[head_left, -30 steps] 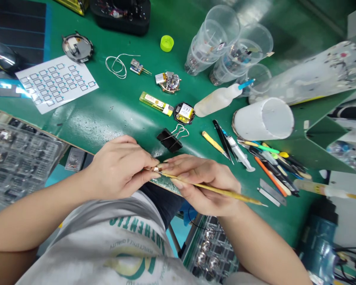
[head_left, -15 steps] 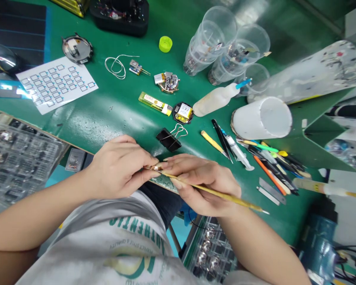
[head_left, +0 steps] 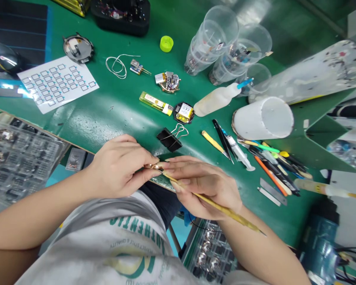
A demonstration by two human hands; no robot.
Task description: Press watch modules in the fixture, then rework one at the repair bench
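Note a small coppery part (head_left: 153, 167) at the near edge of the green table (head_left: 121, 114), pinched in the left hand (head_left: 118, 168). See the right hand (head_left: 206, 183) closed around a slim yellow tool (head_left: 231, 214), aimed at the part, with contact too small to confirm. Farther out, find a black binder clip (head_left: 169, 140), then a round battery module (head_left: 184, 113); rightward, a syringe (head_left: 240, 152) beside black tweezers (head_left: 218, 130).

Shiny metallic small part (head_left: 155, 167), glossy green tabletop (head_left: 118, 114), matt cloth shirt (head_left: 91, 237).

Brownish-yellow tool (head_left: 237, 217), copper-coloured part (head_left: 154, 167), green tabletop (head_left: 121, 114), black clip (head_left: 168, 140)
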